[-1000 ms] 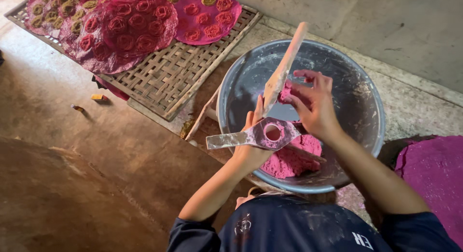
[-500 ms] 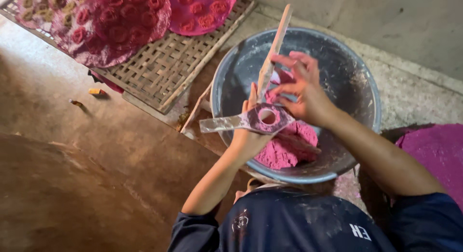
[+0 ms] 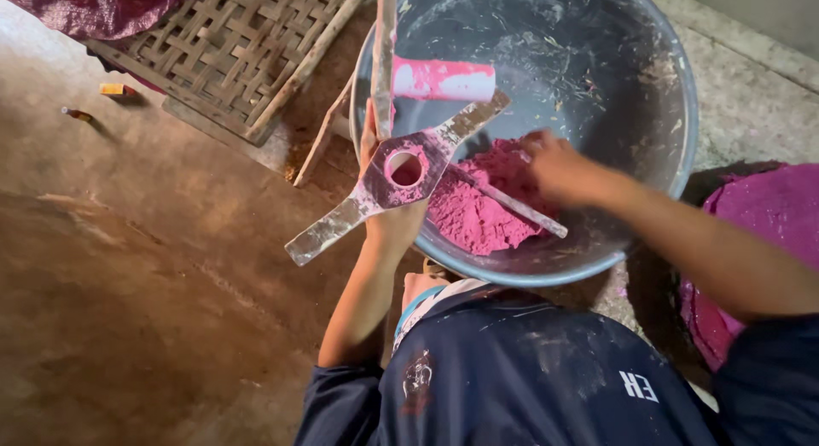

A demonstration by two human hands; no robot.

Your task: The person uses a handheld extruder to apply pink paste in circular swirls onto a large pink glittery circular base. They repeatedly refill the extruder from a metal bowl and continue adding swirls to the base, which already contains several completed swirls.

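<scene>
My left hand (image 3: 394, 228) holds up a flat metal mould (image 3: 408, 169) with a round hole in its middle, smeared pink, at the near-left rim of a big metal basin (image 3: 674, 88). A wooden stick (image 3: 384, 54) rises from the same grip. Just behind the mould shows a short white cylinder (image 3: 444, 79) stained pink. A heap of pink dough (image 3: 482, 211) lies in the basin's near side. My right hand (image 3: 554, 166) reaches into the basin with its fingers on the heap; it is blurred, so its grip is unclear. A thin rod (image 3: 512, 203) lies across the dough.
A woven bamboo tray (image 3: 230, 45) lies at the upper left with a purple cloth (image 3: 85, 2) on its far part. A purple mass (image 3: 759, 233) sits on the ground at the right. Two small objects (image 3: 111, 89) lie on the brown floor at the left.
My right hand has left the mould and dropped onto the pink dough in the basin. My left hand keeps holding the mould and stick. The view has tipped downward and closer.
</scene>
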